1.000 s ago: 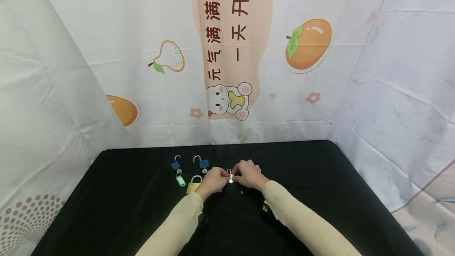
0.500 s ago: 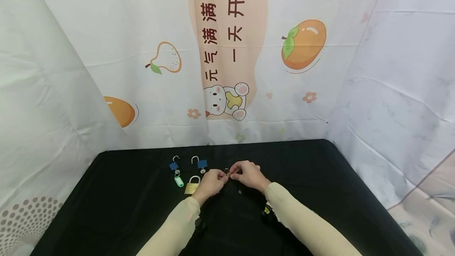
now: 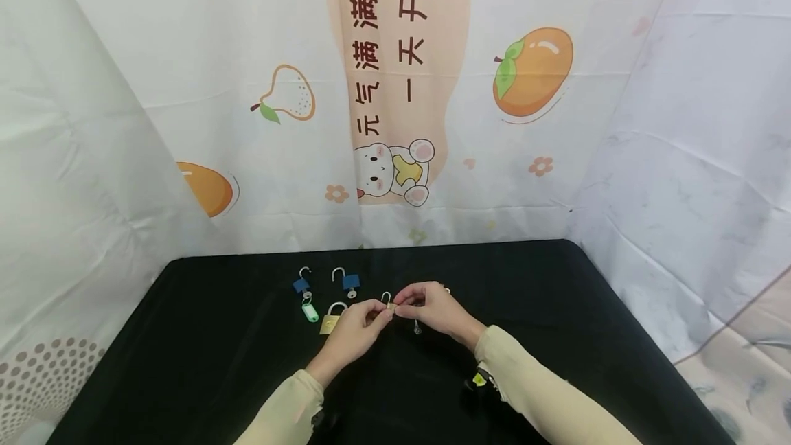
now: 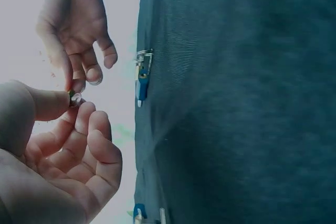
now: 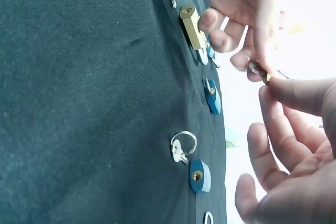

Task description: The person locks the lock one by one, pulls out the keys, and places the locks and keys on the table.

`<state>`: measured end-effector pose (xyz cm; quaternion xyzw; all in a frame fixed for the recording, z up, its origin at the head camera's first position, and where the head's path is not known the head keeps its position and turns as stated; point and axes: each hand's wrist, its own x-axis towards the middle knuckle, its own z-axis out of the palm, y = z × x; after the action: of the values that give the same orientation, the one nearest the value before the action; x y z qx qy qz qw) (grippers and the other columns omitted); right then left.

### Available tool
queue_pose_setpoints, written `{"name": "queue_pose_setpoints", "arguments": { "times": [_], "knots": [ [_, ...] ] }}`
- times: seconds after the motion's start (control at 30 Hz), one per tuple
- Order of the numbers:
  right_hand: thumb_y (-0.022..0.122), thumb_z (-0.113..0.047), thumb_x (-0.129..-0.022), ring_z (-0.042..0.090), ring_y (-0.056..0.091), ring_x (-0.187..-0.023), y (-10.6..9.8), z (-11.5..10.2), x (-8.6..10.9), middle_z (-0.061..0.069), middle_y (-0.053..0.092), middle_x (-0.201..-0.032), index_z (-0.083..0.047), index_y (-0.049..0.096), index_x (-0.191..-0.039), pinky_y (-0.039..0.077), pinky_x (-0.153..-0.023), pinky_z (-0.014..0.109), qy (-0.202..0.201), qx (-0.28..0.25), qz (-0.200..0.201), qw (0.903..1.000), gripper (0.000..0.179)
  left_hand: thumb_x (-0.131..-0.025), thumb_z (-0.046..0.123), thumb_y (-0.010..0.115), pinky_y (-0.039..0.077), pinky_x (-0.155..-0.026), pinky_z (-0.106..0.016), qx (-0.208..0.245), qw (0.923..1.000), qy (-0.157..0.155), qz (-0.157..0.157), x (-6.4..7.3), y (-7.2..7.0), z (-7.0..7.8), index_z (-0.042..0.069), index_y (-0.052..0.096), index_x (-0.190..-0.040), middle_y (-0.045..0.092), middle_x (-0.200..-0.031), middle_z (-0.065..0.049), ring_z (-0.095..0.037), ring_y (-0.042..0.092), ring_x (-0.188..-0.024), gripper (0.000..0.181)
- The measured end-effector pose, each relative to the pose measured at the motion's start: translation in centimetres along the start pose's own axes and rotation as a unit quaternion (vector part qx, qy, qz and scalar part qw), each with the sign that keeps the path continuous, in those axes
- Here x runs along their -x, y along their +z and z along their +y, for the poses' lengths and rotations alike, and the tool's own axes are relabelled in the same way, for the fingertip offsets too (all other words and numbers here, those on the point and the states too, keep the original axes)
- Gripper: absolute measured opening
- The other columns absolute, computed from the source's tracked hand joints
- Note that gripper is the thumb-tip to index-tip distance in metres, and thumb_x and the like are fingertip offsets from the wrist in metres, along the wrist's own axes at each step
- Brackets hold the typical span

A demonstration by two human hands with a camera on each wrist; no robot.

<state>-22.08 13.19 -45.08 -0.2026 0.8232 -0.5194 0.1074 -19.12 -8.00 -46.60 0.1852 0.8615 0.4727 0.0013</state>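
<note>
A small brass padlock [image 3: 391, 306] is held up between the two hands, its shackle [image 3: 386, 296] sticking up and hooked open. My right hand [image 3: 435, 309] pinches the padlock's body between thumb and index finger, the other fingers loosely bent. Thumb and fingertips of my left hand [image 3: 351, 329] pinch a small silvery key [image 5: 255, 68] right at the padlock. Most of both key and body is hidden by the fingertips. Beside the left hand, a larger brass padlock [image 3: 329, 323] rests on the black cloth.
Two blue padlocks [image 3: 351, 282] with open shackles lie at the back left, one with a green tag [image 3: 310, 312]. Under the right hand are keys on a ring [image 5: 177, 150] and another blue padlock [image 5: 198, 176]. A printed curtain [image 3: 278, 156] hangs behind the table.
Both hands have shifted slightly left with the small padlock. The bright key head that hung below it a second ago is now covered by the left fingers.
</note>
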Motion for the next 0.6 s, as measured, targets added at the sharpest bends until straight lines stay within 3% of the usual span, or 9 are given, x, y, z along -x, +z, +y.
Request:
{"name": "queue_pose_setpoints", "arguments": {
  "times": [0.13,0.23,0.3,0.4,0.47,0.53,0.6],
  "knots": [
    [0.063,-0.024,-0.102,0.017,0.064,-0.080,-0.2,-0.2,0.0,0.002,0.069,-0.092,-0.003,0.070,-0.110,0.054,-0.075,0.030,0.016,-0.014,0.000,0.9998,0.023,-0.102,0.028,0.064,0.047,-0.059,-0.025,-0.024,0.9997,0.009,0.003,0.2,-0.4,0.3,0.013,0.072,-0.095,0.062,-0.078,0.008,-0.006,0.054,-0.064,0.018],
    [0.055,-0.036,-0.106,0.018,0.058,-0.066,-0.3,-0.4,-0.1,0.002,0.063,-0.082,0.002,0.066,-0.107,0.052,-0.066,0.032,0.045,-0.033,-0.006,0.9984,0.039,-0.099,0.024,0.067,0.046,-0.055,-0.024,-0.110,0.9917,0.065,0.013,0.3,-0.8,0.3,0.016,0.072,-0.089,0.060,-0.073,0.011,-0.003,0.052,-0.060,0.013],
    [0.050,-0.044,-0.106,0.017,0.054,-0.058,-0.4,-0.6,-0.1,0.002,0.058,-0.075,0.004,0.064,-0.101,0.049,-0.060,0.032,0.065,-0.042,-0.021,0.9968,0.051,-0.095,0.021,0.071,0.045,-0.054,-0.024,-0.200,0.9708,0.128,0.032,0.4,-1.0,0.4,0.017,0.072,-0.085,0.059,-0.071,0.011,-0.003,0.052,-0.059,0.011],
    [0.045,-0.053,-0.105,0.015,0.049,-0.051,-0.1,-0.9,0.0,0.001,0.053,-0.067,0.005,0.063,-0.092,0.046,-0.054,0.031,0.084,-0.048,-0.050,0.9940,0.062,-0.089,0.019,0.076,0.047,-0.052,-0.026,-0.331,0.9139,0.221,0.079,0.6,-1.2,0.4,0.016,0.072,-0.080,0.059,-0.070,0.007,-0.007,0.055,-0.058,0.011],
    [0.045,-0.054,-0.105,0.014,0.047,-0.049,0.1,-1.1,0.2,0.000,0.050,-0.064,0.005,0.063,-0.087,0.045,-0.051,0.029,0.087,-0.045,-0.064,0.9932,0.064,-0.088,0.020,0.076,0.049,-0.053,-0.029,-0.384,0.8801,0.261,0.099,0.6,-1.2,0.4,0.015,0.072,-0.079,0.060,-0.070,0.004,-0.011,0.057,-0.058,0.011],
    [0.045,-0.053,-0.105,0.014,0.046,-0.049,0.3,-1.3,0.3,-0.001,0.048,-0.062,0.004,0.062,-0.084,0.043,-0.050,0.029,0.085,-0.040,-0.070,0.9931,0.064,-0.088,0.021,0.074,0.051,-0.053,-0.029,-0.411,0.8613,0.279,0.107,0.7,-1.1,0.5,0.014,0.072,-0.079,0.060,-0.071,0.002,-0.013,0.059,-0.059,0.012],
    [0.047,-0.052,-0.105,0.014,0.045,-0.049,0.5,-1.4,0.5,-0.001,0.047,-0.060,0.006,0.062,-0.083,0.043,-0.049,0.029,0.084,-0.036,-0.072,0.9932,0.063,-0.089,0.021,0.073,0.051,-0.053,-0.029,-0.421,0.8541,0.286,0.108,0.7,-1.0,0.6,0.013,0.071,-0.079,0.061,-0.072,0.001,-0.014,0.059,-0.060,0.012]
  ]
}}
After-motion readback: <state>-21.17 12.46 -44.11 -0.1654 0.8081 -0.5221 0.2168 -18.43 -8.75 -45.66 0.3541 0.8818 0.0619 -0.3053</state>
